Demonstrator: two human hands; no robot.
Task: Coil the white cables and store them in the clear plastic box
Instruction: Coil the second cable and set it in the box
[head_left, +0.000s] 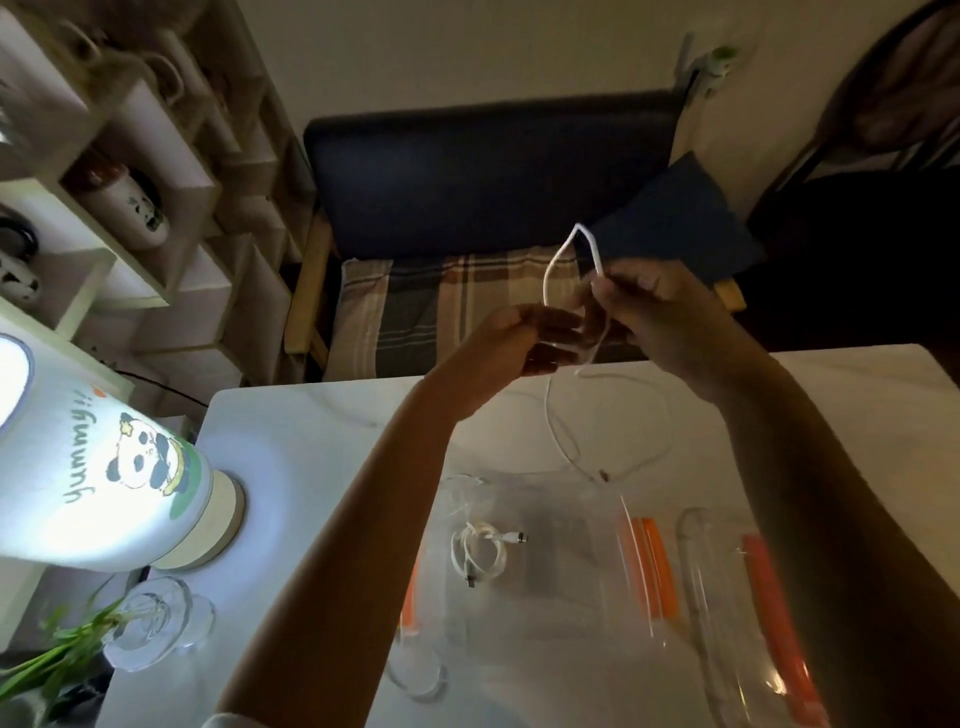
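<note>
Above the white table (291, 447), my left hand (524, 338) and right hand (660, 306) pinch a looped white cable (553, 415); another coiled cable (480, 551) lies inside the clear plastic box (597, 597), a panda lamp (104, 483) glowing nearby

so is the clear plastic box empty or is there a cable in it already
Not empty: one coiled white cable already lies inside the clear plastic box, whose top is open.

The only writing to be read here is on the lit lamp (98, 467) at the left of the table: the word "yummy!!" in dark green letters runs beside a cartoon panda (150, 457) printed on its white shade. From this view the word appears upside down. Nothing else carries legible text.
</note>
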